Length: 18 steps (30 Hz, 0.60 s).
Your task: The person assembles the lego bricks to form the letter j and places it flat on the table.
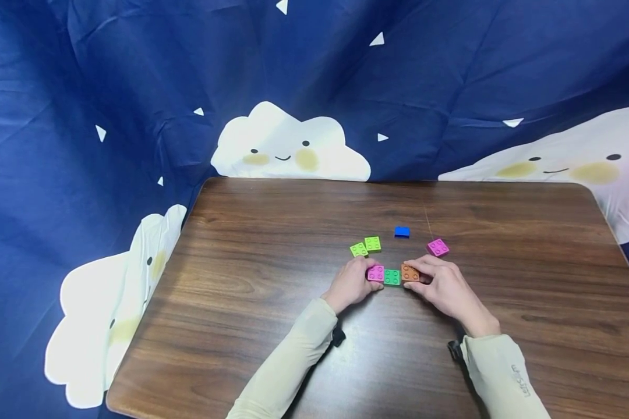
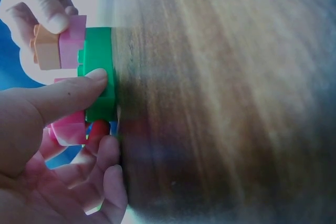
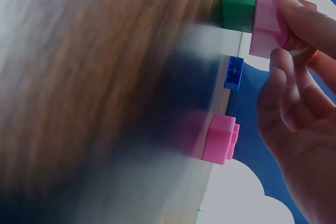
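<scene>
On the table, a green building brick (image 1: 392,277) carries a pink brick (image 1: 375,273) at its left end. My left hand (image 1: 352,282) grips this end, its thumb tip lying against the green brick's near side. At the other end, a second pink brick (image 3: 268,22) sits at the green brick's top level and juts out to the right. An orange brick (image 1: 410,272) is stacked on that pink one. My right hand (image 1: 445,285) pinches this pair between thumb and fingers. Whether the right pink brick is fully seated on the green studs, I cannot tell.
Behind my left hand lie two lime bricks (image 1: 373,243). A thin blue brick (image 1: 402,232) is farther back, and a loose magenta brick (image 1: 438,247) lies beyond my right hand. The brown wooden table (image 1: 230,302) meets a blue curtain (image 1: 314,75) at its back edge.
</scene>
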Motion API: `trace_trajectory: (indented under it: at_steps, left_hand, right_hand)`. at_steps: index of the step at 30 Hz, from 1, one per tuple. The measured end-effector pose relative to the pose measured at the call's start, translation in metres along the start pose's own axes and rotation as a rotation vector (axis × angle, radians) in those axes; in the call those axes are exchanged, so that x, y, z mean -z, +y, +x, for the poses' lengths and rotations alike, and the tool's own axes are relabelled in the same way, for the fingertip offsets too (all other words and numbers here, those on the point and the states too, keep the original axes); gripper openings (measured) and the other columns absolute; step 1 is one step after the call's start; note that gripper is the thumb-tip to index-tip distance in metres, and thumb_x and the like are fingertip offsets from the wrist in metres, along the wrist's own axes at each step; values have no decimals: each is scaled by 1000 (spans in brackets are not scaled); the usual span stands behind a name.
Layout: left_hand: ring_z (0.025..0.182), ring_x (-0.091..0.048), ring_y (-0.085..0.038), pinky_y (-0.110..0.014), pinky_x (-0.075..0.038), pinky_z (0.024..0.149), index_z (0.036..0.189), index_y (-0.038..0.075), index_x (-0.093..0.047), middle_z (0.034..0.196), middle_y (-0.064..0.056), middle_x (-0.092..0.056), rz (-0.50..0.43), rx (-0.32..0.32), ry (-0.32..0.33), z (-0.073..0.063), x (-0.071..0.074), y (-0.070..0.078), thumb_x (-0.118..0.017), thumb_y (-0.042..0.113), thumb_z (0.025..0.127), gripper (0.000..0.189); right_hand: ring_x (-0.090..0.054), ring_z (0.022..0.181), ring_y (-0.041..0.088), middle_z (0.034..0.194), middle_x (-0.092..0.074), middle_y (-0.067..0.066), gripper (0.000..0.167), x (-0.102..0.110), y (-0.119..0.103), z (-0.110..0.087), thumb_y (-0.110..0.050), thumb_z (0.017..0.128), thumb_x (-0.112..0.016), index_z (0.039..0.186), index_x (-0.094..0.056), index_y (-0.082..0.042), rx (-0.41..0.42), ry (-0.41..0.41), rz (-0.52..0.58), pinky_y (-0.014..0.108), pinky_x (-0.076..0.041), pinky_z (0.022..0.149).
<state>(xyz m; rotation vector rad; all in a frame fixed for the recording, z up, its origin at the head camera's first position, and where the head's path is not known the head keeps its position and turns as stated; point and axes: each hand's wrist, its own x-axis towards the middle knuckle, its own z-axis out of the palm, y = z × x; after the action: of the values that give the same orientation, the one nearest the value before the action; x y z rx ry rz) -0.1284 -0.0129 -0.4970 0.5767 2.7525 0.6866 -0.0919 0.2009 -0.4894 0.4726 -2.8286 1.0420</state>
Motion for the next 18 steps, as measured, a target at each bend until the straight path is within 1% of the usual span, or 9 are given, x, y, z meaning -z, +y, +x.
trace_trajectory:
  at_steps: [3, 8, 12, 18]
  left_hand:
    - [90, -61, -15, -26, -48, 76, 115, 17, -68, 101, -2, -65, -5, -2, -3, 1, -1, 0, -79, 29, 78, 40]
    - [93, -62, -16, -27, -49, 79, 115, 17, -67, 104, -2, -67, -2, -6, -7, 0, 1, 0, -79, 29, 79, 39]
    - [94, -62, -16, -26, -48, 79, 114, 17, -68, 104, -2, -68, -4, -13, -6, 1, 1, 0, -79, 28, 79, 39]
    - [93, -62, -15, -25, -48, 78, 114, 17, -67, 104, -1, -68, -2, -11, -9, 1, 0, -1, -79, 28, 79, 38]
  right_hand:
    - [-62, 89, 16, 102, -69, 2, 38, 0, 2, 1, -15, 77, -81, 113, -71, -8, -30, -11, 27, 32, -49, 76]
    - [-59, 86, 14, 101, -68, 2, 38, -2, 4, 2, -17, 77, -82, 112, -71, -10, -53, -21, 53, 27, -47, 73]
    - [-58, 85, 14, 104, -67, 2, 38, -3, 5, 2, -19, 78, -81, 114, -69, -12, -74, -38, 40, 26, -46, 73]
    - [-56, 84, 15, 106, -66, 3, 37, -2, 2, 3, -18, 80, -79, 114, -68, -11, -67, -76, 17, 29, -46, 73]
